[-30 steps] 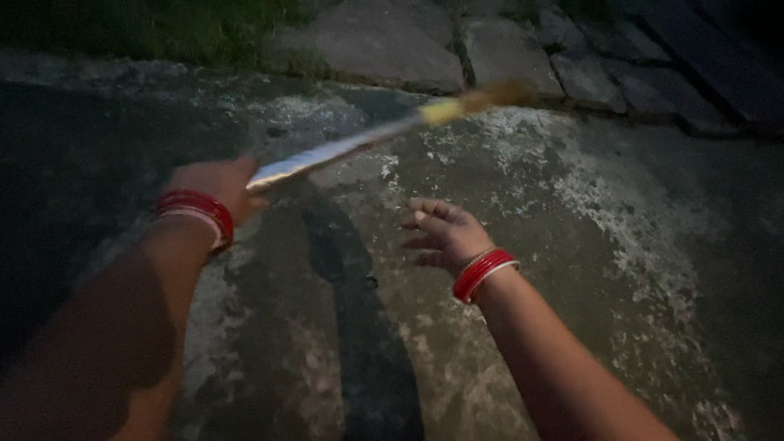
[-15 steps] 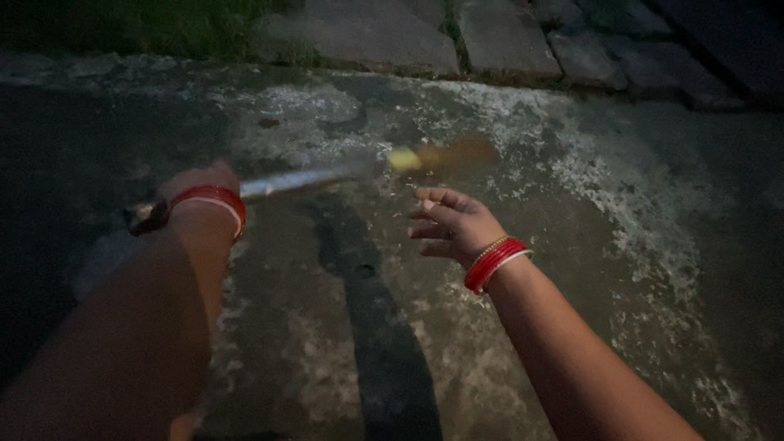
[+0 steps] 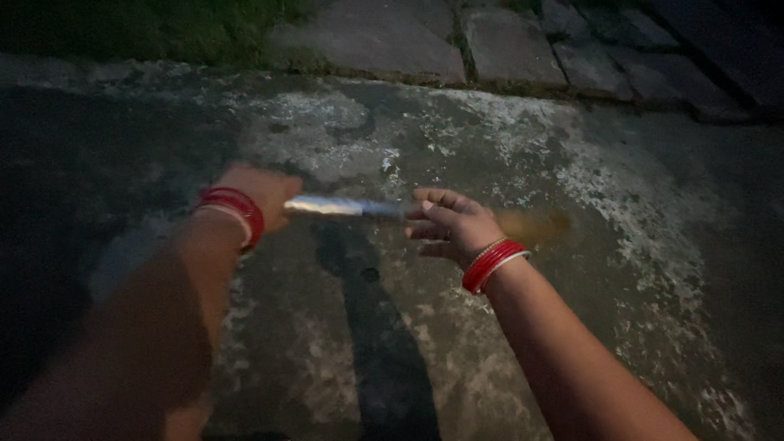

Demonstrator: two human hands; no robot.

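Left hand (image 3: 260, 194): fingers wrapped tight round the near end of a long broom with a silvery foil-wrapped handle and blurred brown bristle head (image 3: 343, 207), gripped low, likely so the length can swing.
Right hand (image 3: 449, 224): fingers loosely curled and a little apart, holding nothing; it hovers in front of the stick's middle, whether touching cannot be told.
Broom: held nearly level above the ground, running from the left hand rightward, bristles past the right wrist.
Red bangles (image 3: 490, 263): on both wrists.
Ground: dark, wet patchy concrete floor (image 3: 621, 212).
Far edge: grey stone slabs (image 3: 506, 41) and grass.
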